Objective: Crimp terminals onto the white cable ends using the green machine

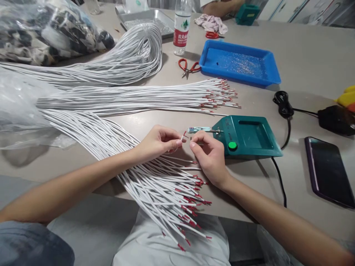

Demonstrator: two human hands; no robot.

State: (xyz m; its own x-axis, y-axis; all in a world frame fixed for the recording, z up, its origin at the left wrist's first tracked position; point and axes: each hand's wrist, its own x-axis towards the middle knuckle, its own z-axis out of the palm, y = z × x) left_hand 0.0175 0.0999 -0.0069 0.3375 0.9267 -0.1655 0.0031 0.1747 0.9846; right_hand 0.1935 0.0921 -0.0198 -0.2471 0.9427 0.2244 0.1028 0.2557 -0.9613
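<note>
My left hand [165,141] pinches a white cable [182,138] near its end, where thin reddish inner wires stick out. Close by on the right, my right hand [209,153] has its fingers curled and thumb near the index finger; what it holds, if anything, is too small to make out. Just beyond it sits a green box-shaped device [251,138] with a bright green button and a metal tip at its left end. A small light-blue tool-like piece [199,129] lies by that tip. Under my left forearm fans a bundle of white cables [155,181] with red ends.
A second cable bundle [138,98] and a looped coil [133,55] lie behind. Beyond are red-handled cutters [188,69], a blue tray [203,61] with scraps and a water bottle [181,31]. At right are a phone [330,170] and a black adapter [337,120]. Another person's arm [222,7] rests far back.
</note>
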